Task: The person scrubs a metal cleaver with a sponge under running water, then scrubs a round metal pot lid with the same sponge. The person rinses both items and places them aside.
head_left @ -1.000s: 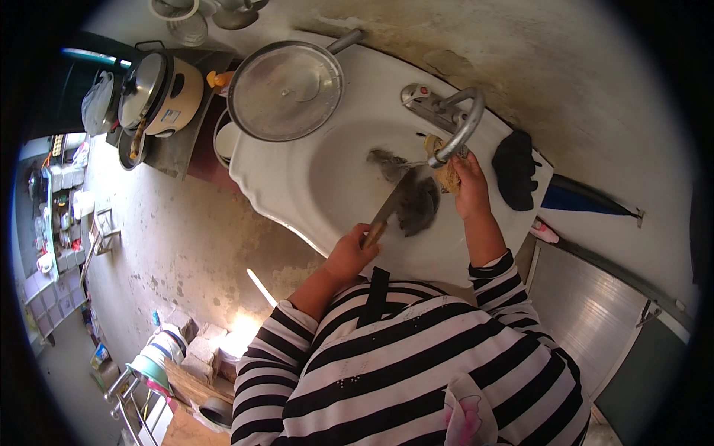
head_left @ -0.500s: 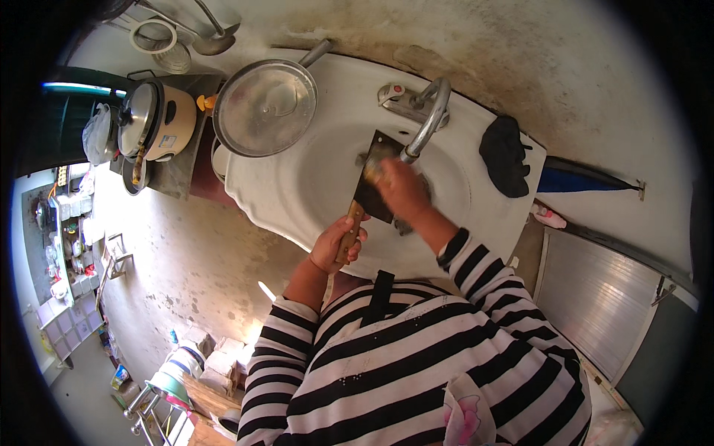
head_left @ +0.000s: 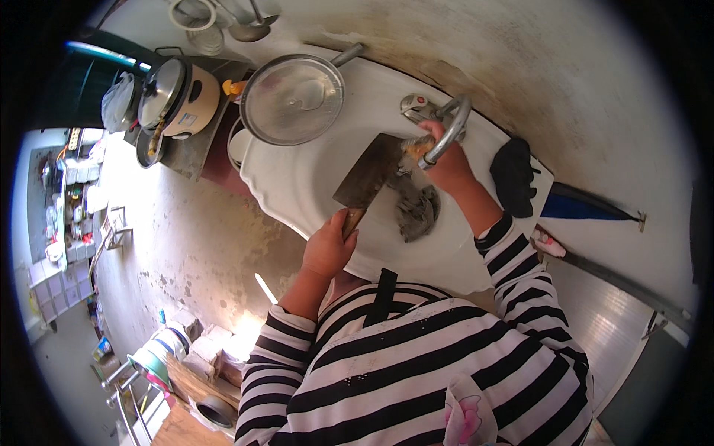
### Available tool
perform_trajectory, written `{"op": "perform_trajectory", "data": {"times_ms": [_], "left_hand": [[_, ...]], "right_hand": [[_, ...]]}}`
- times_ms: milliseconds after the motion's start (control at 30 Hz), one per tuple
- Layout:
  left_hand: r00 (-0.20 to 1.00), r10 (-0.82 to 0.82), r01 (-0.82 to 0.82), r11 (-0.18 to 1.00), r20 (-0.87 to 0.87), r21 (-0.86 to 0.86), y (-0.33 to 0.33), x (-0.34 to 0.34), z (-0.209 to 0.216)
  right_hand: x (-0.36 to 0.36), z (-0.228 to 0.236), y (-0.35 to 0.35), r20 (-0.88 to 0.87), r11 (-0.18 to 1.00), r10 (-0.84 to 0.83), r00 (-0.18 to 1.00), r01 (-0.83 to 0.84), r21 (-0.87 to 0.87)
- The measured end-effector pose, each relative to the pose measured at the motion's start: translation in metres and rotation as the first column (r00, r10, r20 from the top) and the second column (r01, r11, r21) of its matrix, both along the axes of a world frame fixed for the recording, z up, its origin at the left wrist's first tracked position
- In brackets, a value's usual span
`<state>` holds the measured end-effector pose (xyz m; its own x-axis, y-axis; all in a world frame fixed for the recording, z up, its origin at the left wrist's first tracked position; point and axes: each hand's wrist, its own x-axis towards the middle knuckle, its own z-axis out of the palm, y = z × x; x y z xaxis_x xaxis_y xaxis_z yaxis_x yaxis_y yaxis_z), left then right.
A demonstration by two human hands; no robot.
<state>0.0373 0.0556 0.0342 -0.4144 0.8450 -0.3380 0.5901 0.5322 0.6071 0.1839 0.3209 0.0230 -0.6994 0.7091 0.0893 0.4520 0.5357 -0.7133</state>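
Note:
My left hand [head_left: 329,244] is wrapped round the wooden handle of a cleaver [head_left: 370,172]. The broad dark blade lies tilted over the white sink basin [head_left: 312,160]. Under the curved spout of the chrome faucet [head_left: 455,130], my right hand [head_left: 454,172] is closed on a crumpled tan-and-grey scrubbing pad [head_left: 413,149]. This pad is close to the far corner of the blade; the spout partly covers my fingers. In the bottom of the basin, below the blade's right side, lies a bunched wet grey cloth [head_left: 418,212].
A lidded pan [head_left: 292,100] rests on the sink's left end. Beyond it stands a rice cooker [head_left: 195,100] on a small table. A black cloth [head_left: 513,177] hangs over the right rim. Strainers and a ladle [head_left: 251,30] hang on the back wall.
My right hand has moved from over the blade to beneath the faucet spout. The cleaver has turned, showing more of its blade, and the grey cloth has come into clearer view.

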Motion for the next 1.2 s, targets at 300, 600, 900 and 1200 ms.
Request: {"op": "perform_trajectory", "data": {"times_ms": [300,600,900,1200], "left_hand": [[0.907,-0.338,0.342,0.939,-0.249,-0.027,0.034,0.019,-0.01],[0.882,-0.411,0.411,0.91,-0.23,-0.051,0.04,0.032,-0.012],[0.672,0.059,-0.053,0.998,0.739,-0.031,-0.039,0.019,0.021],[0.851,0.098,-0.213,0.962,0.516,0.168,-0.175,0.027,0.038]], "right_hand": [[-0.043,-0.01,0.046,0.414,0.965,0.075,0.907,-0.171,0.199],[-0.034,-0.023,0.063,0.462,0.858,0.212,0.861,-0.39,0.335],[-0.004,0.006,0.041,0.059,0.822,0.474,0.878,-0.466,0.327],[0.101,-0.054,0.038,-0.067,0.774,-0.221,0.973,0.133,-0.619]]}}
